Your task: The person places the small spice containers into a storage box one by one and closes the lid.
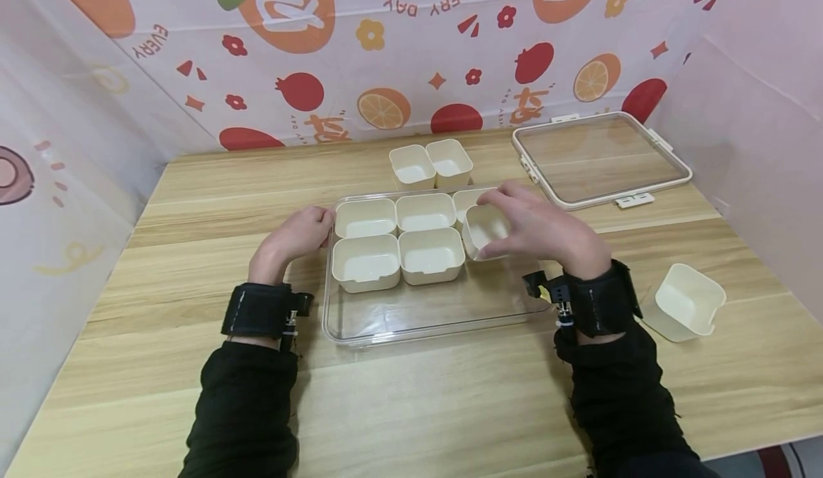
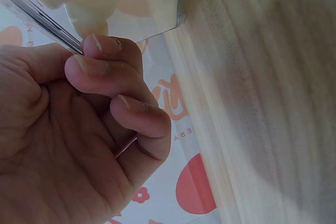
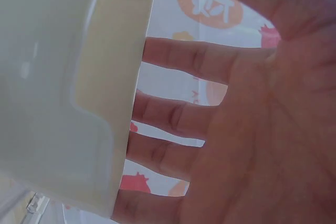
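A clear plastic storage box (image 1: pixel 411 314) lies on the wooden table with several cream plastic bins in two rows, among them a front-left bin (image 1: pixel 366 267) and one beside it (image 1: pixel 432 260). My left hand (image 1: pixel 292 239) pinches the box's left rim; in the left wrist view its curled fingers (image 2: pixel 107 74) meet the clear wall (image 2: pixel 152 9). Over the box's right half, my right hand (image 1: pixel 536 224) grips a slightly tilted cream bin (image 1: pixel 485 229) between thumb and fingers. The right wrist view shows this bin's notched wall (image 3: pixel 42 93) close up. Whether its base touches the box is hidden.
Behind the box stand two cream bins side by side (image 1: pixel 413 165). Another cream bin (image 1: pixel 688 303) sits near my right forearm. A clear lid with a white frame and clips (image 1: pixel 604 156) lies at the back right. A printed cloth (image 1: pixel 411 56) hangs along the table's far edge.
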Motion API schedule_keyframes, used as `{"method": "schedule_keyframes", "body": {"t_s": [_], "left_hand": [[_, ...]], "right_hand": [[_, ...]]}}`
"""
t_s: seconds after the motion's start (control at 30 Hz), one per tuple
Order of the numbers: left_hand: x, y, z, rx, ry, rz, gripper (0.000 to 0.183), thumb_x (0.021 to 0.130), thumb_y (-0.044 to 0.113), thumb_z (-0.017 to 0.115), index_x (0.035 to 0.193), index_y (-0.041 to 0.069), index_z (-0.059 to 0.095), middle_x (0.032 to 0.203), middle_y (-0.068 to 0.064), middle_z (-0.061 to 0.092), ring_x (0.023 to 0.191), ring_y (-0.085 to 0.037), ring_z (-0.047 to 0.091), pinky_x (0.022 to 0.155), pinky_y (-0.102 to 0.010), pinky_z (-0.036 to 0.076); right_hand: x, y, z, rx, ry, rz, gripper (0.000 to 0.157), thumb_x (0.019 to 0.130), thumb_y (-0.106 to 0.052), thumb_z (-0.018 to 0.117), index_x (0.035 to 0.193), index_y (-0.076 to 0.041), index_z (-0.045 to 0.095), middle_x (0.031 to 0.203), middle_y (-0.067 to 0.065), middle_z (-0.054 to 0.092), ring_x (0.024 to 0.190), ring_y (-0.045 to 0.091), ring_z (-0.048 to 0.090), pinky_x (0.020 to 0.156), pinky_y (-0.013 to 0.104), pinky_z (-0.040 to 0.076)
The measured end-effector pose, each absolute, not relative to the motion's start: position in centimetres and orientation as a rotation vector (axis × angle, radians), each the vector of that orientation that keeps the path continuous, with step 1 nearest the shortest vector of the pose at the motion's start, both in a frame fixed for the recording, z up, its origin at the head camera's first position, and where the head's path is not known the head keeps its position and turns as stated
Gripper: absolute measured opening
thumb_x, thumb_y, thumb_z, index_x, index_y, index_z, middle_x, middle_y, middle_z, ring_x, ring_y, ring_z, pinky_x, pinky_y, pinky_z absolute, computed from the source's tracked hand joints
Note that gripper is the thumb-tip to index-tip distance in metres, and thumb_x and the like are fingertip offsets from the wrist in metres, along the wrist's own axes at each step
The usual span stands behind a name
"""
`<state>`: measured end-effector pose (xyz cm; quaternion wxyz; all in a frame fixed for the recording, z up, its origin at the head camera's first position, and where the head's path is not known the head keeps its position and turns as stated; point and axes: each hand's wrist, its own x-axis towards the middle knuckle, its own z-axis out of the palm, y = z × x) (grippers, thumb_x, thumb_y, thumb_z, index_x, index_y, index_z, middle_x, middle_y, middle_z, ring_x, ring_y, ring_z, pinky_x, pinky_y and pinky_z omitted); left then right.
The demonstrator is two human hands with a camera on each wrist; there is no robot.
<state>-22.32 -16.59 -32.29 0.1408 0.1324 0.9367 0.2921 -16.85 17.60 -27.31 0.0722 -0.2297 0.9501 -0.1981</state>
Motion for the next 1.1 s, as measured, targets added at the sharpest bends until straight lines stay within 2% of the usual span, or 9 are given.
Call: {"method": "schedule_keyframes", "body": {"t_s": [0.17,0.47,0.7,1.1], "left_hand": [[-22.3,-16.6,-32.3,0.387,2.707,0.844,0.042,0.098,0.021,0.021,0.068,0.003,0.045,0.059,-0.004,0.043,0.051,-0.017,0.036,0.051,-0.031,0.032],[-22.3,-16.7,-32.4,0.396,2.711,0.837,0.043,0.098,0.022,0.021,0.068,0.004,0.045,0.058,-0.004,0.044,0.050,-0.017,0.036,0.051,-0.031,0.032],[-22.4,-16.6,-32.3,0.401,2.709,0.840,0.043,0.098,0.021,0.021,0.067,0.004,0.045,0.057,-0.003,0.043,0.049,-0.017,0.036,0.051,-0.032,0.032],[-22.4,-16.6,-32.3,0.391,2.711,0.827,0.042,0.098,0.021,0.021,0.069,0.003,0.046,0.059,-0.005,0.045,0.051,-0.018,0.038,0.052,-0.032,0.033]], "right_hand": [[-16.9,17.4,-27.5,-0.686,2.862,-0.576,0.072,0.067,-0.035,0.078,0.126,-0.010,0.044,0.123,0.010,0.042,0.108,0.024,0.040,0.091,0.048,0.038],[-17.0,16.8,-28.0,-0.665,2.823,-0.575,0.073,0.069,-0.034,0.077,0.128,-0.007,0.043,0.126,0.014,0.039,0.111,0.027,0.038,0.093,0.048,0.037],[-17.2,16.5,-28.6,-0.644,2.837,-0.517,0.073,0.066,-0.034,0.078,0.126,-0.007,0.047,0.122,0.012,0.040,0.106,0.025,0.040,0.088,0.044,0.040],[-17.6,16.0,-29.2,-0.572,2.823,-0.419,0.072,0.066,-0.036,0.077,0.126,-0.010,0.048,0.122,0.013,0.039,0.106,0.026,0.037,0.083,0.043,0.043]]}}
